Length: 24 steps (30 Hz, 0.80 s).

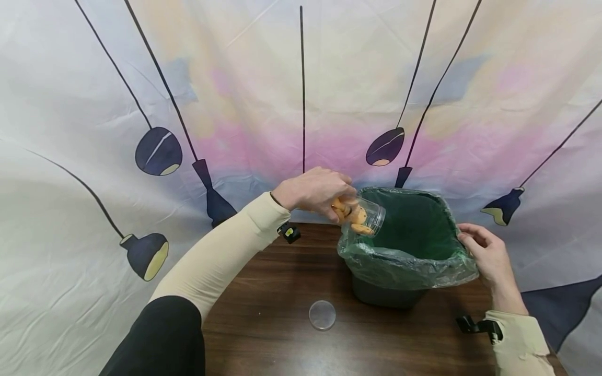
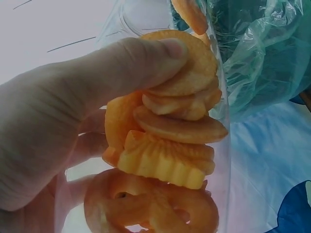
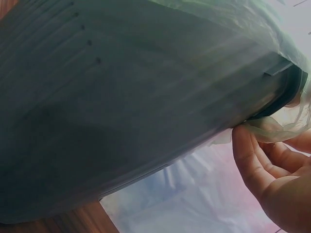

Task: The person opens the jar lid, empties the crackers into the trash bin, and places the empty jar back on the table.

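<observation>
Left hand (image 1: 314,191): curled round a clear jar (image 1: 364,215), thumb pressed on its wall, holding it tipped on its side with the mouth pointing away from the hand, over the bin (image 1: 390,296).
Jar: see-through plastic, lid off, packed with orange-yellow crackers (image 2: 170,145), some round, some ridged; the crackers lie heaped just beyond the thumb.
Right hand (image 1: 486,254): fingers loosely bent at the bin's rim, fingertips on the liner (image 1: 409,266); I cannot tell whether it truly pinches the film.
Bin: dark, lined with a thin green bag folded over the rim; stands between the two hands, on the brown bench (image 1: 273,324).
Lid (image 1: 322,315): clear disc, flat on the bench, below the left hand, well apart from it.
</observation>
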Each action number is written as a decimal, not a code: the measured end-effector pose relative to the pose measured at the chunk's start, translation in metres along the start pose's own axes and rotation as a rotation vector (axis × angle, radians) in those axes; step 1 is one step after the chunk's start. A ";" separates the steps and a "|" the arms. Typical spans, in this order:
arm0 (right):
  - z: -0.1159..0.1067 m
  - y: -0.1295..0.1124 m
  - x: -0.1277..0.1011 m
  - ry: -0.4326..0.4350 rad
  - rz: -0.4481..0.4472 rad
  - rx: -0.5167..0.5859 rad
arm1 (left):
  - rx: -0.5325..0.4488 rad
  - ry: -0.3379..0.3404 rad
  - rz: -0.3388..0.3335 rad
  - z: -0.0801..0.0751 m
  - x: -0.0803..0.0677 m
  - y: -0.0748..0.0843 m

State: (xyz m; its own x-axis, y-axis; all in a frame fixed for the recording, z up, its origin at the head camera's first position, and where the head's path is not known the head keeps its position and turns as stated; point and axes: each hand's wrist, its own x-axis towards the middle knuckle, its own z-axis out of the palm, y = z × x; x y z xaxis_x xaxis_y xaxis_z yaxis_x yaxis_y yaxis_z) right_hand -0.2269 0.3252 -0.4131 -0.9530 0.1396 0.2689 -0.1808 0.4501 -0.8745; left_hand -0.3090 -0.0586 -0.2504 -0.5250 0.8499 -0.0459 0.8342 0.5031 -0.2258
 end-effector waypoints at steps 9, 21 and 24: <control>0.002 -0.001 0.000 0.004 -0.007 0.004 | -0.004 0.036 0.020 0.000 0.000 0.000; 0.002 -0.002 0.001 -0.005 0.004 0.017 | 0.005 0.047 0.018 -0.001 -0.001 -0.001; 0.001 -0.002 0.001 -0.006 0.005 0.019 | 0.013 0.052 0.014 -0.001 -0.001 0.000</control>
State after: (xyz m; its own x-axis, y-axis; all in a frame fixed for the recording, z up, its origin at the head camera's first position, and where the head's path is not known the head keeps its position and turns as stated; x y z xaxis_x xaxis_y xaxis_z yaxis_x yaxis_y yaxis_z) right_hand -0.2278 0.3232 -0.4117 -0.9554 0.1367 0.2620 -0.1803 0.4327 -0.8833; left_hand -0.3082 -0.0589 -0.2492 -0.5036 0.8639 0.0014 0.8389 0.4894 -0.2382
